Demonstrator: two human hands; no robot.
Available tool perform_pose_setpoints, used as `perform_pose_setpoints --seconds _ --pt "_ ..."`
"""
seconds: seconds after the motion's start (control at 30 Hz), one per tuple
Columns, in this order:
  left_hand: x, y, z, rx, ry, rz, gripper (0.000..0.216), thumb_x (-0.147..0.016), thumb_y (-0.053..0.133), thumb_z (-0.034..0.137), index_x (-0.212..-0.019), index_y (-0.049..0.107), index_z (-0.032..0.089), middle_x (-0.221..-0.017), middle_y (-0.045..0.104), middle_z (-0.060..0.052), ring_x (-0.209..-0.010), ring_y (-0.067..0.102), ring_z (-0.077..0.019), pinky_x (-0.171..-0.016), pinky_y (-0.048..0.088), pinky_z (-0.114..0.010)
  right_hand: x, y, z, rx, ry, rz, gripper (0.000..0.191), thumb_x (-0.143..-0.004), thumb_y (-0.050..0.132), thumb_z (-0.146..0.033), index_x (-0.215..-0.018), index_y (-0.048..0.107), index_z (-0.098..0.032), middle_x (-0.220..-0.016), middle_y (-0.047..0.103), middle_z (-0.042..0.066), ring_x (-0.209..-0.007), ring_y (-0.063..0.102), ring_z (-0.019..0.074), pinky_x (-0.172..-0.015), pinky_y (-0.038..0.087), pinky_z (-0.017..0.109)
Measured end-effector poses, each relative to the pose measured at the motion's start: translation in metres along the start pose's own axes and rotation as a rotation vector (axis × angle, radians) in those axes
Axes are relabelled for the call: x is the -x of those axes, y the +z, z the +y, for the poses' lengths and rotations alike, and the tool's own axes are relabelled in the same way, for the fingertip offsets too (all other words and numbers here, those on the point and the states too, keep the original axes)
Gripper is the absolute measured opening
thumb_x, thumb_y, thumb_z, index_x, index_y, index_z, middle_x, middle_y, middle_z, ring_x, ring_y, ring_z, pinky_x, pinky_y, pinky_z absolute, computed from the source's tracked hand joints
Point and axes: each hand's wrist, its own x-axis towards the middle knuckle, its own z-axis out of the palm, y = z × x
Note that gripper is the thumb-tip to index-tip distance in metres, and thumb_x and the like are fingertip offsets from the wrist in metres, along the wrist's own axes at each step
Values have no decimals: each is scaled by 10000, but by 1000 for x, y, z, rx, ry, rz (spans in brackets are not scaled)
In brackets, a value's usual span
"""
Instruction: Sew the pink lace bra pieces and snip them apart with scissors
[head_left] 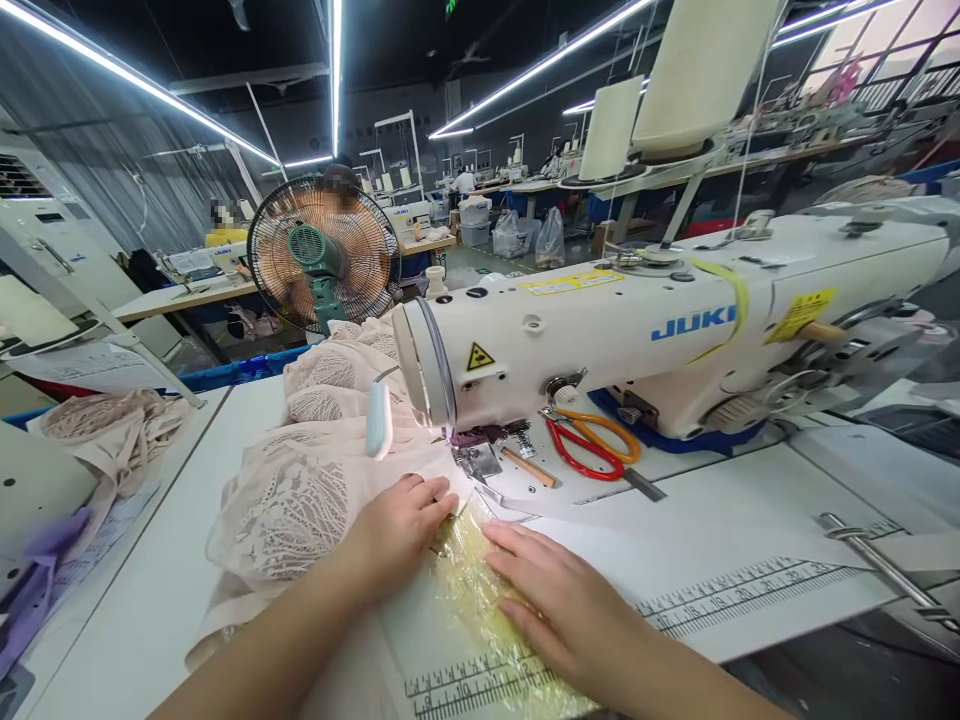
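Note:
A white JUKI sewing machine (pixel 525 340) stands before me, its presser foot (pixel 476 460) just beyond my fingers. My left hand (pixel 401 530) lies flat with fingers extended on pale sheer fabric beside the presser foot; its thumb is partly hidden. My right hand (pixel 555 595) is open, its fingertips resting on a crinkled, shiny yellow strip in what looks like clear plastic (pixel 472 575). That strip runs from the needle area toward me. Beige lace fabric (pixel 292 505) is heaped left of my left hand.
Red- and orange-handled scissors (pixel 589 450) lie under the machine arm, near a small wooden stick (pixel 529 468). Ruler markings (pixel 742 590) line the table's front. A fan (pixel 322 255) stands behind the fabric. A metal rod (pixel 885 570) is at the right edge. Thread cones (pixel 611 130) rise above.

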Motion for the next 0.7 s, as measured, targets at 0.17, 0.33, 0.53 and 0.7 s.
perform_pose_setpoints --seconds 0.17,0.33,0.53,0.7 --pt "-4 4 -14 4 12 39 319 -900 343 133 -1116 578 149 -1156 608 -126 -896 568 -219 -757 512 -350 -3 0 1 13 -4 -8 307 -849 437 -171 -1107 592 -110 -1312 523 179 -1214 482 276 -973 452 456" --pt "-6 6 -25 -15 -50 -18 333 -904 343 167 -1137 581 170 -1206 590 -113 -965 571 -231 -822 495 -363 -4 -1 -1 30 -3 -32 308 -846 430 -166 -1098 595 -98 -1308 523 189 -1209 488 283 -961 464 458" --pt "-11 7 -33 -36 -116 -103 373 -897 349 164 -1200 566 159 -1281 540 -136 -1073 536 -271 -892 461 -406 -3 1 0 43 -11 3 281 -846 444 -169 -1080 594 -129 -1287 548 163 -1189 506 266 -953 471 436" --pt "-13 7 -34 -93 -169 -153 378 -906 367 162 -1240 545 162 -1317 513 -129 -1120 514 -278 -927 432 -397 -3 -1 -12 31 -107 209 256 -836 437 -136 -1042 589 -137 -1165 624 145 -1095 563 235 -921 478 373"
